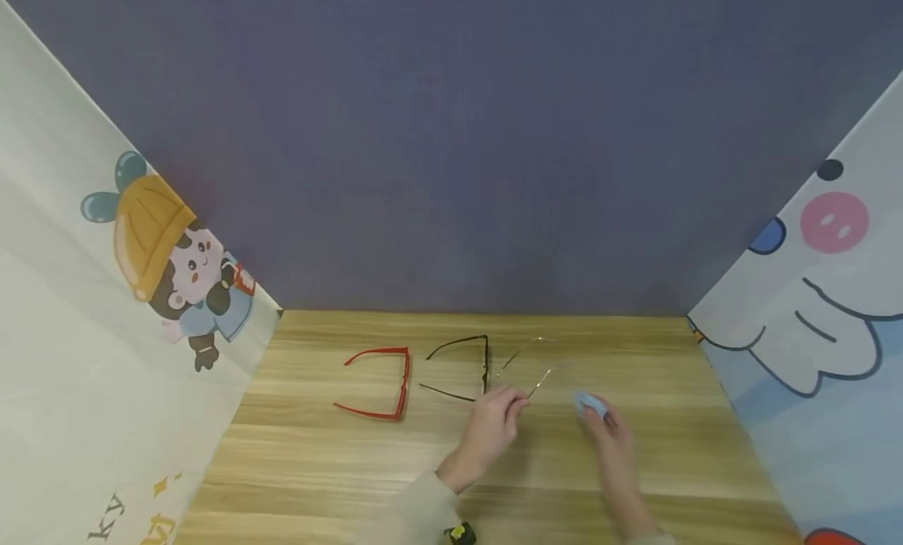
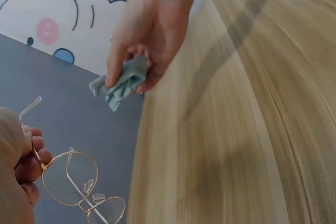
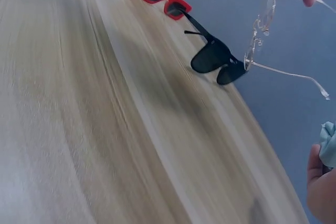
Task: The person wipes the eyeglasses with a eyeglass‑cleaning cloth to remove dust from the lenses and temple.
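Observation:
My left hand [image 1: 491, 423] pinches a pair of thin gold-rimmed glasses [image 2: 70, 204] by one temple, near the hinge. Both temples are unfolded, and the frame hangs above the table in the right wrist view. In my right hand [image 1: 615, 443] is a light blue-green cloth [image 2: 126, 80], bunched between thumb and fingers. The cloth and the glasses are apart. Left of the gold glasses lie black sunglasses [image 3: 211, 56] with their temples spread. Farther left are red sunglasses [image 1: 404, 384], temples also unfolded.
The wooden table [image 1: 677, 451] ends at a dark grey-blue wall [image 1: 451, 153]. Cartoon-printed panels stand at the left [image 1: 85, 333] and right [image 1: 846, 388]. A small dark object with a yellow-green mark [image 1: 461, 532] shows at the bottom edge by the left sleeve.

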Demonstrator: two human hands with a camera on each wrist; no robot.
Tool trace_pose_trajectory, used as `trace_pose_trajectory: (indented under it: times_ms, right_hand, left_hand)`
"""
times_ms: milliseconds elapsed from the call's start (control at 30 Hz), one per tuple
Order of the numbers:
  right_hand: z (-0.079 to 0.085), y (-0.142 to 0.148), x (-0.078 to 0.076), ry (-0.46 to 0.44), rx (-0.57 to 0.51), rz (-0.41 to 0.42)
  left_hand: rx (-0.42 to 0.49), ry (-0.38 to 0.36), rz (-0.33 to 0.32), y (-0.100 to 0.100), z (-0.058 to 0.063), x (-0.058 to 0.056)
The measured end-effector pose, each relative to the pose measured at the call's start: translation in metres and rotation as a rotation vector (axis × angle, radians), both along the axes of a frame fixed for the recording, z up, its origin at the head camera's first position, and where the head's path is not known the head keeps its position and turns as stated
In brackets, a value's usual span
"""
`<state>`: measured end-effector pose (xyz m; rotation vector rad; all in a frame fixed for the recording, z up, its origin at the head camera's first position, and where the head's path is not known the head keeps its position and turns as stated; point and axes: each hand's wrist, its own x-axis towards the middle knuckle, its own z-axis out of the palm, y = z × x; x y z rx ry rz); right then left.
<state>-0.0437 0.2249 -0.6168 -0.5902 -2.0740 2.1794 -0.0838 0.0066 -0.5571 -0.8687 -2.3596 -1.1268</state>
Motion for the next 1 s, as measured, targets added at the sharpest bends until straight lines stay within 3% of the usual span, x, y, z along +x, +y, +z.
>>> trace_pose_trajectory:
  times_ms: [200, 500, 733, 1000]
  right_hand:
    - [-0.004, 0.008, 0.007, -0.021, -0.033, -0.072]
    - [-0.01, 0.016, 0.016, 0.061, -0.158, -0.188]
    - [-0.016, 0.022, 0.016, 0.11, -0.207, -0.293]
    - [-0.017, 0.028, 0.016, 0.002, -0.101, -0.261]
  left_hand:
    - [-0.157, 0.088, 0.036, 0.014, -0.016, -0.006]
    - [-0.437, 0.261, 0.045, 0.031, -0.039, -0.011]
    - [-0.671, 0.295, 0.057, 0.037, -0.059, -0.011]
    - [-0.73, 0.328, 0.051, 0.041, -0.073, -0.013]
